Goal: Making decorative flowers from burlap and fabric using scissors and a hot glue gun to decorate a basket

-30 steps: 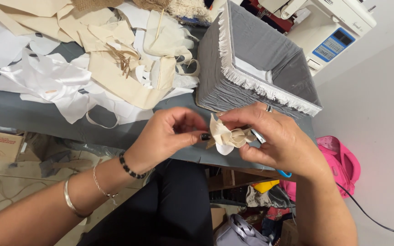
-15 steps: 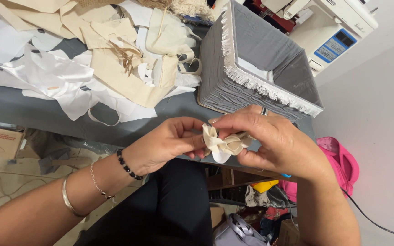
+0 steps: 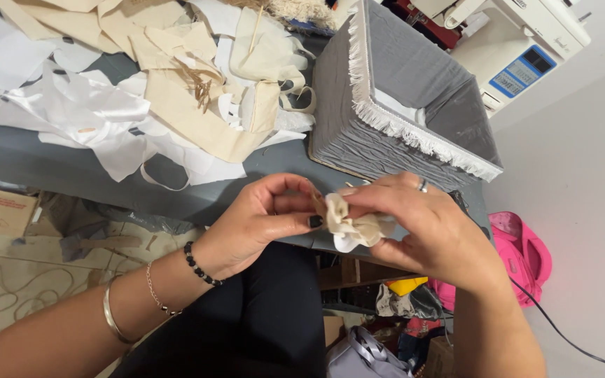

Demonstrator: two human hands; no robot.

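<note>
A grey fabric-covered box [image 3: 393,105] with white fringe trim stood on the grey table [image 3: 29,157], a white piece showing inside it. Just in front of the box, the left hand [image 3: 260,220] and right hand [image 3: 425,227] pinched a gathered cream fabric piece [image 3: 351,225] between closed fingertips; its far side was hidden behind the right fingers. Fabric scraps [image 3: 148,91] lay left of the box.

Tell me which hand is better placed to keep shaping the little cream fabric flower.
Probably the left. The right hand wraps over the cream fabric flower and holds it, while the left hand only pinches its edge with thumb and fingertips, so it looks freer to fold or tuck.
</note>
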